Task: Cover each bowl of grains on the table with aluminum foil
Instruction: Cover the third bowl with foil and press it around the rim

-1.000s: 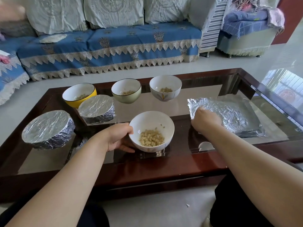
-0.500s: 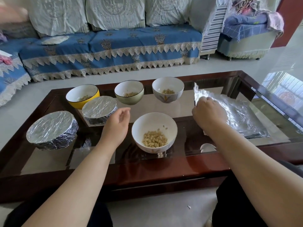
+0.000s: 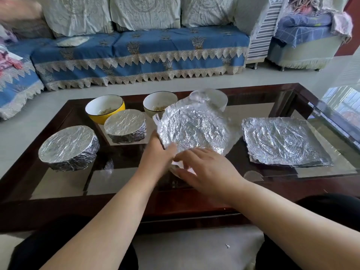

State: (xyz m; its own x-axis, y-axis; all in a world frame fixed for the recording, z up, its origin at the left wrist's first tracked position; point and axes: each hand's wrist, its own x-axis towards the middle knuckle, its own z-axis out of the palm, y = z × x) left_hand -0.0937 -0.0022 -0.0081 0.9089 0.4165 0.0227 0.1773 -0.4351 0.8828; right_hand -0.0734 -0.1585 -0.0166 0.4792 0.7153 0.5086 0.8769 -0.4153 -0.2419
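at the centre of the frame a person holds a crumpled, roughly round sheet of aluminium foil (image 3: 194, 129) over the near white bowl, which it now hides almost wholly; only a sliver of pale rim shows under the right hand, apparently so the sheet can be centred before its edges are pressed down. the left hand (image 3: 157, 152) grips the sheet's lower left edge, thumb over the top, while the right hand (image 3: 206, 168) reaches in at the near edge with fingers spread and fairly straight; whether it pinches the foil cannot be told. half a second earlier the bowl of pale grain lay uncovered, the left hand hung open beside it and the right hand was lifting this sheet off the stack of spare foil sheets (image 3: 284, 141) at centre right. two foil-wrapped bowls (image 3: 68, 147) sit at centre left of the dark glass-topped coffee table (image 3: 292, 92); the yellow bowl (image 3: 105, 108) and the black-rimmed cream bowl (image 3: 157, 102) behind remain open, as does a third white bowl half hidden behind the lifted sheet.
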